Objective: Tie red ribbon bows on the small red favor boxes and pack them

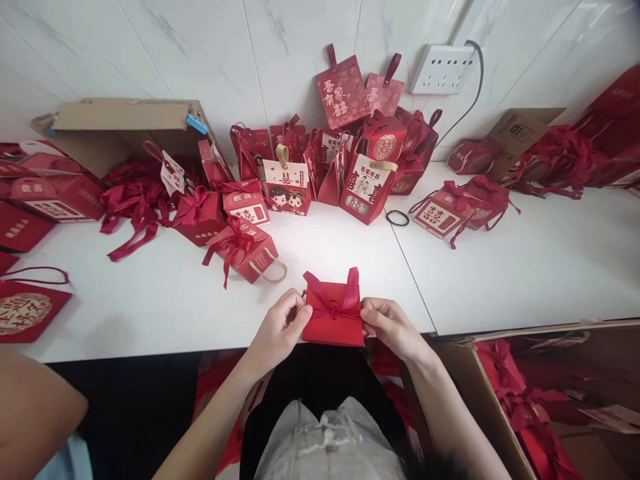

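A small red gift box (pixel 334 325) with a dark red ribbon (pixel 336 305) across its top sits at the near edge of the white table (pixel 525 267). My left hand (pixel 279 329) pinches the ribbon at the box's left side. On the box's right side, my right hand (pixel 393 327) pinches the other ribbon end. Both hands press against the box, thumbs and forefingers closed on the ribbon.
Several red gift boxes and bags (pixel 280 187) crowd the back of the table by the tiled wall. An open cardboard carton (pixel 120 127) lies at the back left, another carton (pixel 530 400) with red boxes stands at my lower right. A black hair tie (pixel 397 218) lies mid-table. Another person's arm (pixel 35 413) shows at lower left.
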`<state>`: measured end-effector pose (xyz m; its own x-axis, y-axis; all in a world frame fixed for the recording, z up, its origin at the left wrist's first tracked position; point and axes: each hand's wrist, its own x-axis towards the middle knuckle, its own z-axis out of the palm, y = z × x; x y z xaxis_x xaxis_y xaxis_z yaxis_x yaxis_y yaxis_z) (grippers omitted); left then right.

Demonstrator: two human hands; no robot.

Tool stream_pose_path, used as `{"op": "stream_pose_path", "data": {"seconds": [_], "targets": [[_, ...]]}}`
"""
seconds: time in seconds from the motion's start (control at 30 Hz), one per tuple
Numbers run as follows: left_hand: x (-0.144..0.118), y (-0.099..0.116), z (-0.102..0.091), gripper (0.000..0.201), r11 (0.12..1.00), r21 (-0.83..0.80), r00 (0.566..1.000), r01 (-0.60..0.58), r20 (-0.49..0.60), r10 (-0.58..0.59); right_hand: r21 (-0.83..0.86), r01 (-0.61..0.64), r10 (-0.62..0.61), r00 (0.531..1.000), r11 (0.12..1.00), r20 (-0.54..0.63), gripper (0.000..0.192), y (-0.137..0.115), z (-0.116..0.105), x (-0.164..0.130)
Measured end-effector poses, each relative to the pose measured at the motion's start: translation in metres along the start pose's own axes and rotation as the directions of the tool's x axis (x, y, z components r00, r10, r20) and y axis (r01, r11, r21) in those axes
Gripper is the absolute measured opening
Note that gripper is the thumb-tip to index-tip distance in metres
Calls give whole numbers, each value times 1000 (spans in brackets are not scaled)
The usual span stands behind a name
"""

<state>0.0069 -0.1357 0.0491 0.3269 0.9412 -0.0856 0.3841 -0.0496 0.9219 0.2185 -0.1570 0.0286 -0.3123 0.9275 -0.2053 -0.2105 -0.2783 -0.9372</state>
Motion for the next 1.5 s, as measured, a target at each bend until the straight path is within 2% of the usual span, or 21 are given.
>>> {"op": "stream_pose_path", "data": {"seconds": [0.07,0.13,0.2,0.3,0.37,0.43,0.47,0.5,0.53,0.57,0.6,0.7,0.77,0.83,0.93,1.0,1.07,1.17,1.23,1.3,1.5], "targets": [[0,0,1,28,1000,-1,1000,2,-14,-2,-31,-10,11,1000,999,8,44,-2,-3,0],[0,-2,1,26,1000,-22,1000,13,3,-13,-145,-13,11,1000,989,-15,44,-6,-6,0],[-1,-4,-1,22,999,-47,999,17,46,-15,-291,14,-52,991,957,-123,42,-10,-8,0],[1,-9,-8,45,1000,-6,996,-2,91,3,-460,87,-242,926,884,-289,35,-10,-7,0],[5,-12,-15,54,999,44,993,-17,121,11,-498,128,-281,928,858,-246,35,-7,-3,-1],[11,-14,-22,52,995,90,998,-45,41,41,-511,132,-250,953,849,-170,34,-6,0,-4],[13,-14,-25,50,990,125,994,-65,-83,76,-518,112,-225,961,848,-161,34,-5,2,-6],[16,-14,-27,46,982,169,964,-84,-236,123,-525,86,-210,961,847,-182,39,-6,3,-8],[17,-13,-28,41,972,211,913,-101,-370,175,-531,57,-206,952,846,-225,47,-6,3,-10],[18,-12,-29,35,963,242,867,-117,-449,218,-533,31,-210,937,846,-279,53,-7,3,-11],[18,-10,-29,29,957,259,852,-134,-463,245,-533,15,-223,918,846,-328,57,-9,4,-12],[14,-6,-25,19,953,247,935,-174,-261,239,-569,26,-294,875,822,-385,50,-13,7,-13],[11,-5,-23,20,956,238,962,-170,-171,213,-619,55,-322,888,783,-329,41,-16,13,-13],[9,-5,-22,21,959,225,966,-171,-152,208,-691,95,-369,893,717,-259,29,-18,21,-15],[5,-6,-24,24,958,202,964,-205,-128,233,-817,247,-555,825,521,-104,14,-18,34,-18],[3,-8,-26,24,954,182,959,-238,-114,261,-866,363,-640,765,343,68,25,-15,43,-17],[1,-10,-29,22,954,153,952,-257,-126,277,-880,435,-633,739,188,230,45,-9,52,-14],[0,-14,-32,12,963,134,949,-234,-184,256,-911,411,-613,728,34,306,50,1,64,-7],[0,-16,-34,6,966,158,951,-207,-197,236,-937,349,-630,719,-37,293,39,6,70,-4],[1,-16,-36,11,961,194,954,-197,-190,233,-945,315,-640,709,-88,296,37,9,73,-1],[6,-7,-43,11,914,322,926,-246,-201,320,-914,376,-606,696,-150,385,25,6,69,1]]}}
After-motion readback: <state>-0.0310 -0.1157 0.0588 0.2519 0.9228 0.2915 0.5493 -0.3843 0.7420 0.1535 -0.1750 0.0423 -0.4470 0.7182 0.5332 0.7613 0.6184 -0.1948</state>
